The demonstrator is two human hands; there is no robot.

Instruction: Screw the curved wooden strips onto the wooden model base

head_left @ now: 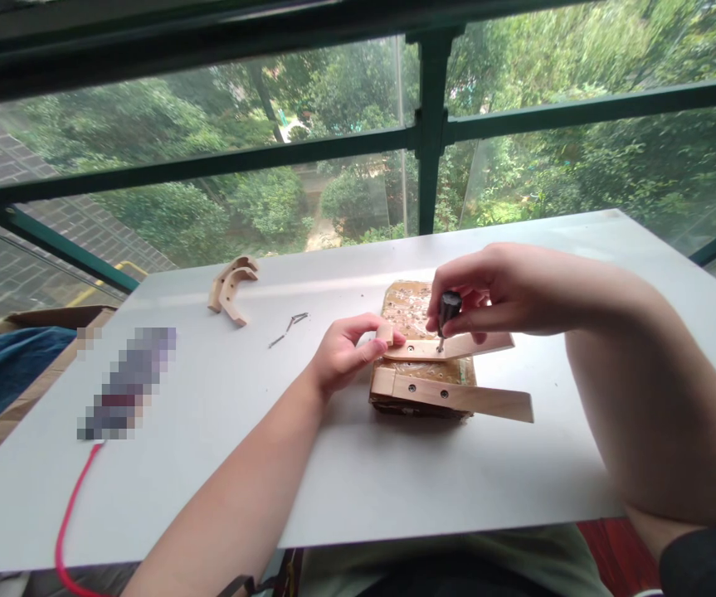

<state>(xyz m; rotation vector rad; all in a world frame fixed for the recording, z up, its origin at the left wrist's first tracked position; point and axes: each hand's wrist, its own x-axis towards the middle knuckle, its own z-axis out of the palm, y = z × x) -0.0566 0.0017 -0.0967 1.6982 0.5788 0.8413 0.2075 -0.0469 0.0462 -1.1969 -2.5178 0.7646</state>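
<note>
My right hand (pixel 475 294) grips a screwdriver (pixel 450 308) with a short black handle, held nearly upright. Its tip meets a hole in the farther wooden piece (pixel 423 350), which lies across a brown, tape-wrapped block (pixel 407 303). At that piece's left end, my left hand (pixel 354 348) is closed, pinching the light wooden end between thumb and fingers. Nearer to me, a second wooden piece (pixel 482 400) with two dark-rimmed holes rests on the block, its right end jutting past the edge.
Two curved wooden pieces (pixel 236 290) lie at the back left of the white table (pixel 221 398). Several small screws (pixel 292 326) are scattered beside them. A pixelated device (pixel 127 385) with a red cable (pixel 71 518) sits at left. Windows (pixel 239 182) stand behind.
</note>
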